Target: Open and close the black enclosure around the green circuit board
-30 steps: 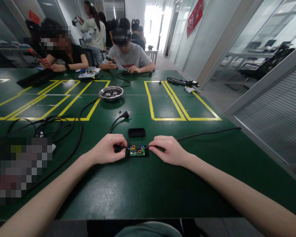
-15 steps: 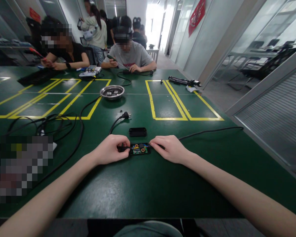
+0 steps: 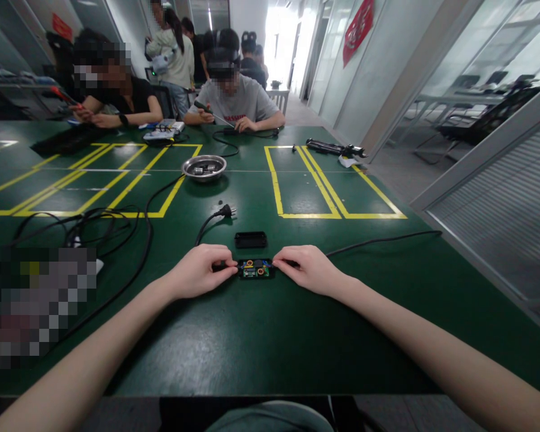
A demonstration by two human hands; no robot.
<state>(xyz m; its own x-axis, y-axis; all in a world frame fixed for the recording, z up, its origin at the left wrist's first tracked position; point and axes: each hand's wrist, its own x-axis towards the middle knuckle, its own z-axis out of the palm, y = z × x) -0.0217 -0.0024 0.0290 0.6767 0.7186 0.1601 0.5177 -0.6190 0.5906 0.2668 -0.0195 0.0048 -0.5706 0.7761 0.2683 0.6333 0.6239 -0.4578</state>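
A green circuit board with copper-coloured coils (image 3: 260, 272) is seated in a shallow black plastic case half (image 3: 272, 273), midway between the hands on the dark green tabletop (image 3: 234, 342). A thin black left-side cable (image 3: 219, 266) is pinched by the left hand (image 3: 211, 270); a thin black right-side cable (image 3: 378, 240) is gripped in the right hand's (image 3: 303, 270) narrowed fingertips. Both cables are best guided evenly — low and level — so that no wire is strained. The rectangular black plastic cover (image 3: 251, 240) is left just beyond.
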